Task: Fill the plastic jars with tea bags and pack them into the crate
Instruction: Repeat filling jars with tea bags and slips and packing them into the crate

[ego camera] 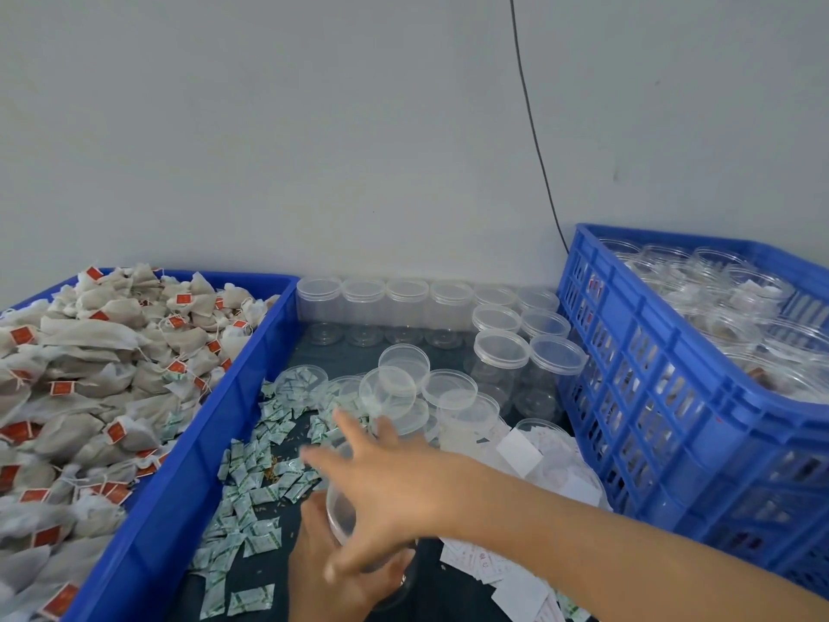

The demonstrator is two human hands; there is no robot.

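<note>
My left hand (332, 572) grips a clear plastic jar (338, 509) from below, low in the middle of the view. Above that jar my right hand (386, 478) reaches leftward, fingers spread and straight, holding nothing. Tea bags (85, 374) with red tags fill a blue tray (188, 464) on the left. A blue slotted crate (664, 397) on the right holds several filled jars (735, 307). Empty lidded jars (500, 352) stand at the back by the wall.
Loose clear lids (399, 388) lie piled ahead of my hands. Small green-and-white sachets (251, 491) are scattered over the dark tabletop. White paper slips (529, 460) lie on the right beside the crate. A black cable (534, 127) hangs down the wall.
</note>
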